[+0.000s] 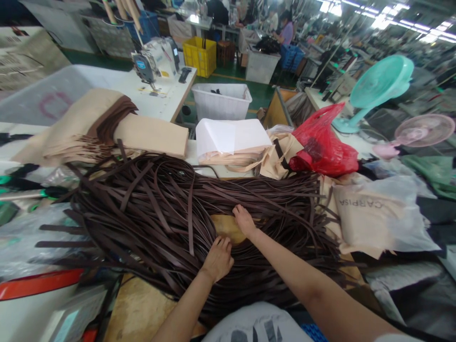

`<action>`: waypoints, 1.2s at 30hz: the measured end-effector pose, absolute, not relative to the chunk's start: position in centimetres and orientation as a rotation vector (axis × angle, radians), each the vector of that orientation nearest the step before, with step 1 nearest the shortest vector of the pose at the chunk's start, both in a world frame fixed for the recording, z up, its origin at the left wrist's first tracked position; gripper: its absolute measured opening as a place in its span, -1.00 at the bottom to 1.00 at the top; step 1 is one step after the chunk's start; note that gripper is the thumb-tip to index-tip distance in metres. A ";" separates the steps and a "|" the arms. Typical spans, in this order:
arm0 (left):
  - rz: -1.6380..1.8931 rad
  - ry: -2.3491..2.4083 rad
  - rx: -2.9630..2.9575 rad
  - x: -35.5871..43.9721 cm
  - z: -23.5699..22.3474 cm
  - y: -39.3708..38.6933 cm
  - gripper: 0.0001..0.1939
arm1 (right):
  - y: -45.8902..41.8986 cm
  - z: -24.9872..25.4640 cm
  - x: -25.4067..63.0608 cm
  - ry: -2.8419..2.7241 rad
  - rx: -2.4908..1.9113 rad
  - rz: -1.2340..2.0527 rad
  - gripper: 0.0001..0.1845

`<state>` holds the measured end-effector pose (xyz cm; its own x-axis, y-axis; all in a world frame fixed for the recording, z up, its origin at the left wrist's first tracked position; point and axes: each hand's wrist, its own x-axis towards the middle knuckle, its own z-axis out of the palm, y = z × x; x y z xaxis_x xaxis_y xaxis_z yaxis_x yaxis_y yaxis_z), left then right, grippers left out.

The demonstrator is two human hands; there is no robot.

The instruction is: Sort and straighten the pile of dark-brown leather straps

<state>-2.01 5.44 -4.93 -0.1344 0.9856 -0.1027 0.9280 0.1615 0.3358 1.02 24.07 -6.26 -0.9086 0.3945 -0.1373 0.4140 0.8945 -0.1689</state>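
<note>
A large tangled heap of dark brown straps [153, 199] covers the work surface in front of me. In its middle a gap bares a piece of tan wooden board [223, 225]. At the near left rim of this gap is my left hand [218, 259], its fingers curled down onto the straps. My right hand [245, 221] reaches across to the gap's far side, fingers bent with the tips at the straps there. Both hands look closed on straps, though the fingertips are partly hidden.
Behind the heap lie stacked beige panels [151, 135], a white sheet [233, 135] and a red plastic bag [324, 142]. A bagged beige item [383, 213] lies right. Beyond stand a sewing machine [156, 61], a white bin [221, 102] and a teal fan [381, 83]. A person [286, 33] sits far back.
</note>
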 end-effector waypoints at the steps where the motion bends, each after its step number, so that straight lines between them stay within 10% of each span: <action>1: 0.282 2.150 1.833 -2.0 -5.0 5.4 -0.69 | 24.0 -6.2 1.4 2.949 0.632 -0.309 -0.75; 14: 0.318 2.137 1.889 -2.1 -4.7 5.2 -0.66 | 20.8 -5.7 8.4 2.779 0.105 -0.526 -0.84; 23: 0.279 2.162 1.877 -1.9 -4.8 4.9 -0.56 | 26.3 -4.0 3.7 2.986 0.887 -0.269 -0.76; 36: 0.280 2.181 1.878 -1.7 -5.0 5.0 -0.63 | 26.8 -3.3 0.5 3.061 0.933 -0.211 -0.85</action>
<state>-1.65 4.95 -4.99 -0.1383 0.9884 -0.0623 0.9405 0.1508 0.3045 0.48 26.85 -3.30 -0.8287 0.5591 0.0238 0.5505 0.8222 -0.1446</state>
